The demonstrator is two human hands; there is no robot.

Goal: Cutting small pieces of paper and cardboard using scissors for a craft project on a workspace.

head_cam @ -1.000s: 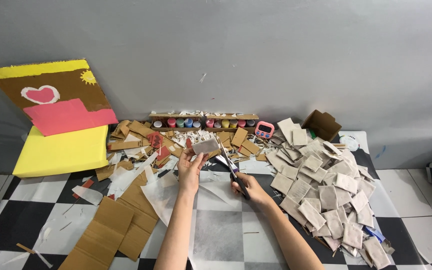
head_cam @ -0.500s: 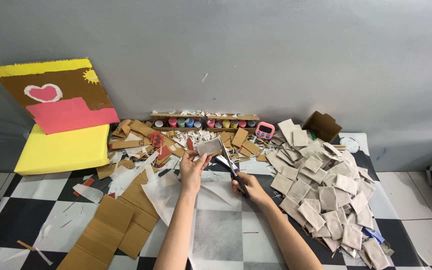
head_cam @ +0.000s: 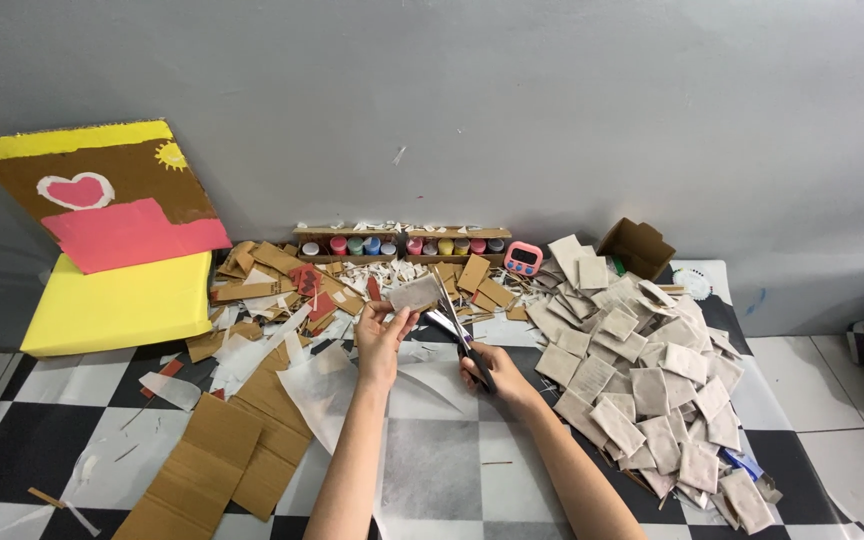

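A small grey card piece (head_cam: 415,293) is pinched in the left hand (head_cam: 382,335), long axis roughly level. Scissors (head_cam: 452,318), gripped closed-fisted by the right hand (head_cam: 492,372), are angled up-left, blades parted just beside the piece's right edge.

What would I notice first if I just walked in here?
Probably the big heap of grey-brown squares on the right. In the middle, the left hand holds up a small square piece while the right hand works scissors at it. A yellow board leans far left.

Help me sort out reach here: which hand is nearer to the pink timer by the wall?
Right. The right hand, holding scissors, sits below and slightly left of the pink timer. The left hand, pinching a grey square piece, is further left.
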